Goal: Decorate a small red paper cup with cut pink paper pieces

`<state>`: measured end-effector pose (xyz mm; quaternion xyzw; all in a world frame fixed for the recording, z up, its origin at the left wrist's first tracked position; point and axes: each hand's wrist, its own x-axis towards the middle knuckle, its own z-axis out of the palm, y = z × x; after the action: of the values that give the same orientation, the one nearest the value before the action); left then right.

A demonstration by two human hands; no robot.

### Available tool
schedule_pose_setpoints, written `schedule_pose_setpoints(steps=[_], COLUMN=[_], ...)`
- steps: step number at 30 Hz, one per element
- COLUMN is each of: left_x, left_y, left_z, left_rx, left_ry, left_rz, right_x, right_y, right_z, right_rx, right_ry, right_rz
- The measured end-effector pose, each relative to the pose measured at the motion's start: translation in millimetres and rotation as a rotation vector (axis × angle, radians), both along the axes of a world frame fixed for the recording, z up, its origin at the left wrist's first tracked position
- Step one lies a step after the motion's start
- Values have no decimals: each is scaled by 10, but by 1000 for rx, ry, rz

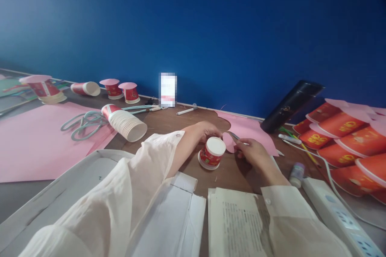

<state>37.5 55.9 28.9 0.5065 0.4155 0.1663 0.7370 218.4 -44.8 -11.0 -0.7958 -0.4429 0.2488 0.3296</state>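
A small rounded piece of pink paper (229,143) is between my two hands. My left hand (209,129) pinches its left edge, with the fingertips partly hidden. My right hand (253,153) is closed around a pair of scissors (234,135), whose blades lie at the paper's upper edge. Just in front of my left hand, a red paper cup (211,156) stands upside down, its white base facing up. Behind my right hand lies a larger pink sheet (256,130) with a curved cut in its left side.
At left lie a stack of paper cups (128,124), a coiled cord (84,124) and a large pink sheet (39,140). Red cups with pink tops (129,92) stand by the wall. At right are a black cylinder (289,106), orange-red cups (343,128), a glue stick (297,174) and a power strip (340,213).
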Motion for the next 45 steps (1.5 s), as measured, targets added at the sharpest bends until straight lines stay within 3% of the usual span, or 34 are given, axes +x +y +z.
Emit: schedule_pose_setpoints(steps=[6, 12, 16, 18, 20, 23, 28, 33, 38, 45], left_x=[28, -246, -603, -743, -835, -895, -877, -847, -846, -867], left_y=[11, 64, -159, -345, -524, -709, -799, -830, -852, -857], left_z=[49, 311, 565, 595, 523, 285, -12, -31, -34, 30], left_rx=[-106, -14, -23, -58, -87, -123, -123, -148, -157, -227], left_ry=[39, -118, -330, -427, -529, -623, -648, -630, -594, -497], left_rz=[-43, 180, 333, 364, 386, 415, 433, 392, 315, 340], right_x=[-14, -147, -284, -369, -451, -536, -564, -576, -550, -548], right_y=[2, -80, -163, -195, -220, -255, -305, -326, -344, -357], right_z=[-22, 144, 283, 309, 294, 215, 99, 116, 154, 166], right_rx=[184, 473, 560, 587, 624, 685, 699, 650, 501, 388], right_ry=[157, 379, 515, 569, 605, 613, 583, 670, 797, 859], right_rz=[-88, -216, -238, -232, -220, -190, -94, -6, 108, 200])
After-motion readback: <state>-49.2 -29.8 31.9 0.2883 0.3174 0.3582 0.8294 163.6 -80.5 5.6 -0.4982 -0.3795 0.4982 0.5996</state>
